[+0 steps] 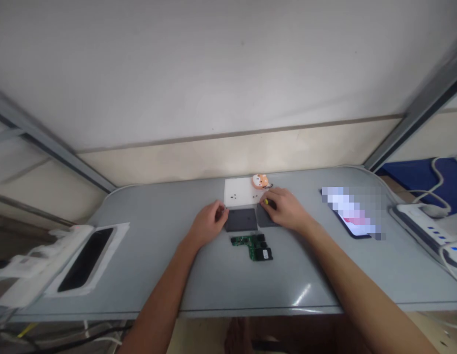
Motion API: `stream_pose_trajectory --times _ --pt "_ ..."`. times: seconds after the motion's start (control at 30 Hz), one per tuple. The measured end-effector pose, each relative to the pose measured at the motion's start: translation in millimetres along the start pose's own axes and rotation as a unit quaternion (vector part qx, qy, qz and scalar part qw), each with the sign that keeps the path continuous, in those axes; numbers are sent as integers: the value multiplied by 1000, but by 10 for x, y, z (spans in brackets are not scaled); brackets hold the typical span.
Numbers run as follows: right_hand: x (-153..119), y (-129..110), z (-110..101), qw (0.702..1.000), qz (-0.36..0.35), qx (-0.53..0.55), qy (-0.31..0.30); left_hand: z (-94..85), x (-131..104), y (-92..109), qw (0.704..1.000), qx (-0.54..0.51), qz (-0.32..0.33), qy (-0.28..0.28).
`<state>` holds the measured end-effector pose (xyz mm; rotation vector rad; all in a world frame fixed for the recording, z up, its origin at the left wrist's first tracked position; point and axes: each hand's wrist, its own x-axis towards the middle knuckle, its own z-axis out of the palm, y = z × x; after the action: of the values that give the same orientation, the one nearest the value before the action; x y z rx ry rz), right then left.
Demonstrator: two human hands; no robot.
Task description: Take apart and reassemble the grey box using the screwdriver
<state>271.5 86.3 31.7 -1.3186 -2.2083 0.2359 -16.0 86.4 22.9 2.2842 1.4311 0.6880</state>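
A flat dark-grey rectangular case panel (pixel 241 220) lies on the table. My left hand (pixel 209 223) is at its left edge with the fingers pinched; what they hold, if anything, is too small to make out. Beside it on the right, a second dark panel (pixel 267 216) is partly covered by my right hand (pixel 285 210). The fingers of that hand are closed around a small yellow-ended object (pixel 266 201), mostly hidden. Nearer to me lies a green circuit board (pixel 253 247) with black parts. Behind the panels, a white sheet (pixel 240 189) carries several tiny dark screws (pixel 233 196).
An orange-and-white animal-face case (pixel 259 181) sits on the sheet's far right corner. A lit phone (pixel 351 214) lies to the right, near a white power strip (pixel 427 231). On the left are a dark phone (pixel 86 260) and another power strip (pixel 40 275). A wall (pixel 221 157) rises behind.
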Motion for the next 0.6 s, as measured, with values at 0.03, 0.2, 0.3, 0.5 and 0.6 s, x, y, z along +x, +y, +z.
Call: stream_pose_trajectory --times 0.03,0.2,0.3,0.5,0.6 --pt "-1 10 -7 1000 -3 4 -1 1 0 -7 1000 -3 0 -1" --pt "-17 104 -65 999 -6 45 -3 11 4 -68 1000 -18 -6 -3" --pt "-27 127 -89 999 3 42 -4 2 5 -65 1000 -25 -7 -9" --pt "-23 133 -117 1000 17 23 -13 -55 -5 9 999 -31 16 -24" --pt "-27 153 -123 1000 23 20 -8 -63 -1 10 999 -27 36 -25"
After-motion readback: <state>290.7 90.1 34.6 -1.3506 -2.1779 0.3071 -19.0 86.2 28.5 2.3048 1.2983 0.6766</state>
